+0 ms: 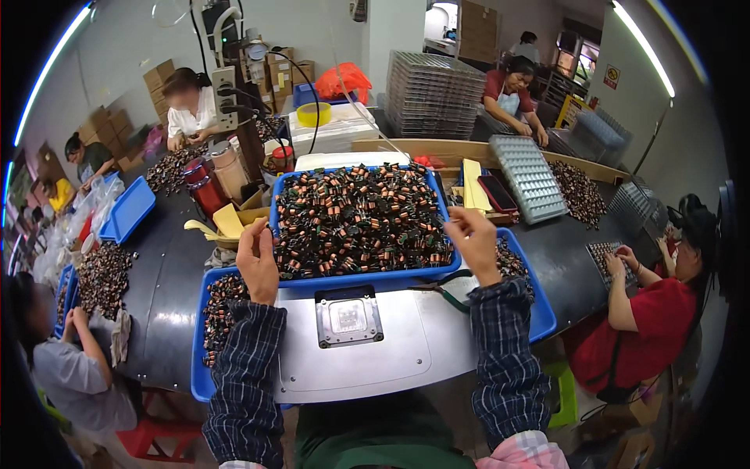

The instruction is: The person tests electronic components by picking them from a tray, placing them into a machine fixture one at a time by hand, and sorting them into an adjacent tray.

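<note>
While both hands [258, 262] [475, 238] pinched small, light, stiff coils [359, 215] by their bodies, the tray [367, 275] sat at twelve o'clock.

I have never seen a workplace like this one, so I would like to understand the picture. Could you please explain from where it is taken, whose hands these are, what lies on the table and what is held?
There is only one picture. It comes from a wide camera worn on a person's head, looking down, so straight edges bend near the rim. No machine does the handling here: the two arms in dark checked sleeves belong to that person.

The left hand and the right hand reach to the near corners of a blue tray heaped with small copper-wound coils. The hands seem to pinch something small, but it is too small to tell what.

Nearer the person lies a grey metal plate with a square fixture, and a pair of pliers lies beside the right wrist. More coils lie in another blue tray underneath. Other people work around the dark table.
</note>
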`<state>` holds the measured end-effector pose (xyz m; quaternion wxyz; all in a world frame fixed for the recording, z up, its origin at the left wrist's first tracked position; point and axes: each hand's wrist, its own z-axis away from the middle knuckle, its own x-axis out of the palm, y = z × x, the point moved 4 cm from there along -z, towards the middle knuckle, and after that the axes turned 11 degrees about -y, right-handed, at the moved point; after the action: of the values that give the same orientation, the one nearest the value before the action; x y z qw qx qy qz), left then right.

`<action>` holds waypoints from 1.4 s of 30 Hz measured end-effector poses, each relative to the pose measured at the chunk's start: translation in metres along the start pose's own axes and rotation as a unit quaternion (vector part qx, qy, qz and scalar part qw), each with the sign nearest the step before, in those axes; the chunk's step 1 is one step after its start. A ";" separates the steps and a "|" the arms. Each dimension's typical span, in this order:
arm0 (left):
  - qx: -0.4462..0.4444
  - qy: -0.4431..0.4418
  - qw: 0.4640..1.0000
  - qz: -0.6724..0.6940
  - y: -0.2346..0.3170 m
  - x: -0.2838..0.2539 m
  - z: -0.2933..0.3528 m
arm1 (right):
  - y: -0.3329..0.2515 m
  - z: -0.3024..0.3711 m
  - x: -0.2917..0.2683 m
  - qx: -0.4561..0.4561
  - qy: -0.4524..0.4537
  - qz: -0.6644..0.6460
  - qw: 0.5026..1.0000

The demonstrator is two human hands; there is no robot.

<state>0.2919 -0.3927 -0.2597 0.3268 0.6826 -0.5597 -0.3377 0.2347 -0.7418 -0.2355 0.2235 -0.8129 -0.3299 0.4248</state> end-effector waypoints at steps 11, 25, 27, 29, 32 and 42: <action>-0.145 -0.195 0.961 0.130 0.037 0.029 0.066 | -0.047 0.006 0.032 -0.112 0.007 0.032 0.993; 0.152 -0.403 0.855 -0.287 0.059 0.060 0.093 | -0.074 0.046 0.086 0.106 -0.277 -0.403 0.866; 0.157 -0.402 0.852 -0.295 0.057 0.059 0.090 | -0.079 0.046 0.087 0.034 -0.316 -0.315 0.894; 0.165 -0.398 0.851 -0.302 0.056 0.058 0.090 | -0.081 0.047 0.090 0.033 -0.308 -0.300 0.902; 0.141 -0.400 0.862 -0.276 0.055 0.057 0.092 | -0.073 0.050 0.095 0.115 -0.323 -0.329 0.880; 0.155 -0.392 0.864 -0.276 0.055 0.058 0.094 | -0.085 0.034 0.103 -0.009 -0.318 -0.204 0.926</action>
<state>0.1926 -0.4655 -0.2720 -0.1361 0.6625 -0.4754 -0.5627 0.2203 -0.6058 -0.2549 0.1818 -0.5523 -0.5460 0.6032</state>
